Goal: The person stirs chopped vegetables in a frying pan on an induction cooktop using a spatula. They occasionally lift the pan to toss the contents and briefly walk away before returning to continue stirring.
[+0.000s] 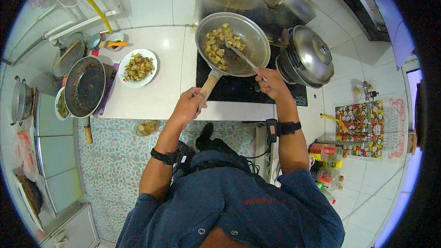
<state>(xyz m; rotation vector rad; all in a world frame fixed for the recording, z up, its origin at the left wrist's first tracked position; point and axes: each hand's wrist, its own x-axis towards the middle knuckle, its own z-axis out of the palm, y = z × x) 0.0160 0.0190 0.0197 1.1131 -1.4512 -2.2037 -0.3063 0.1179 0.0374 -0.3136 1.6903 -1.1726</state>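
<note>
My left hand [188,105] grips the wooden handle [211,84] of a metal frying pan [253,34] over the black stovetop [237,89]. Chunks of browned food [217,48] lie mostly in the left half of the pan. In my right hand [272,82] is the handle of a metal spatula [244,57], its far end among the pieces. A white plate [124,80] on the counter, left of the pan, bears similar browned food [139,67] with green bits.
A lidded metal pot [306,58] stands right of the pan. At the counter's left are a dark frying pan [85,86], a glass lid [70,57] and a small bowl [115,38] with an orange-handled brush [113,44] across it. A jar [147,128] stands below the counter edge.
</note>
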